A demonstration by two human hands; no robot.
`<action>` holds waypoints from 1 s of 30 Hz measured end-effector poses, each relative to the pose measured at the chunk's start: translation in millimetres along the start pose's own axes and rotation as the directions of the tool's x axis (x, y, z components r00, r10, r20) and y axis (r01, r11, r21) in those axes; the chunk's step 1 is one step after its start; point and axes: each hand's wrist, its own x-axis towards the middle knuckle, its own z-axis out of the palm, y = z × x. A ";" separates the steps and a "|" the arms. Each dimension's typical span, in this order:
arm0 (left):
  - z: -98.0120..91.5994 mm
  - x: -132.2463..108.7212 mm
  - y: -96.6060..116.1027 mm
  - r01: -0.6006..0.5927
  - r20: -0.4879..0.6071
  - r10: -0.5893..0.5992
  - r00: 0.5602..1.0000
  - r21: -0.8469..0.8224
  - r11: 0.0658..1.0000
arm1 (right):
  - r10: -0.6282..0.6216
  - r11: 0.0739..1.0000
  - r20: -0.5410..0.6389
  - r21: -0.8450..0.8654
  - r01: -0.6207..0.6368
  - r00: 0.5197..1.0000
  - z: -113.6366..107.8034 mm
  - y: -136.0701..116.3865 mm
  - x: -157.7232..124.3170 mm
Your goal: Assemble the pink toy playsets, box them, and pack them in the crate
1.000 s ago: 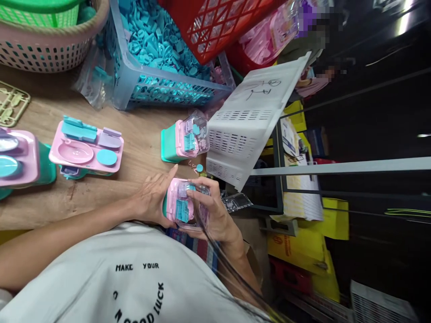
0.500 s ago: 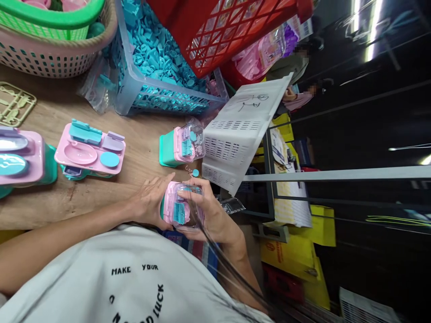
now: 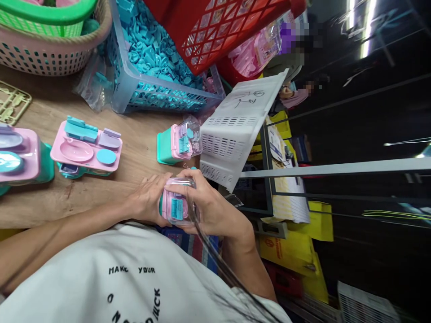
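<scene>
Close to my body, at the table's front edge, I hold a small pink and green toy box with a clear plastic cover. My left hand is wrapped round its green and pink base from the left. From the right, my right hand grips the clear cover, thumb and fingers on opposite sides. Through the cover a turquoise piece and pink parts show. A strand of dark hair hangs across the right hand. Just beyond stands a similar covered toy box, with a small turquoise disc partly hidden near my fingers.
Two uncovered pink-topped toy sets stand to the left. Behind are a clear crate of turquoise pieces, a pink basket and a tilted red basket. A white perforated basket leans at the right edge. People are beyond it.
My right hand has moved left toward my left hand, bringing the clear cover closer against the pink base. The small disc is now more covered by my fingers. The view has shifted slightly.
</scene>
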 end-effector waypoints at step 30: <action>5.2 0.0 -5.5 -0.009 0.022 0.008 1.000 0.024 1.000 | 0.014 0.996 -0.173 -0.089 -0.030 0.985 25.7 12.1 -26.6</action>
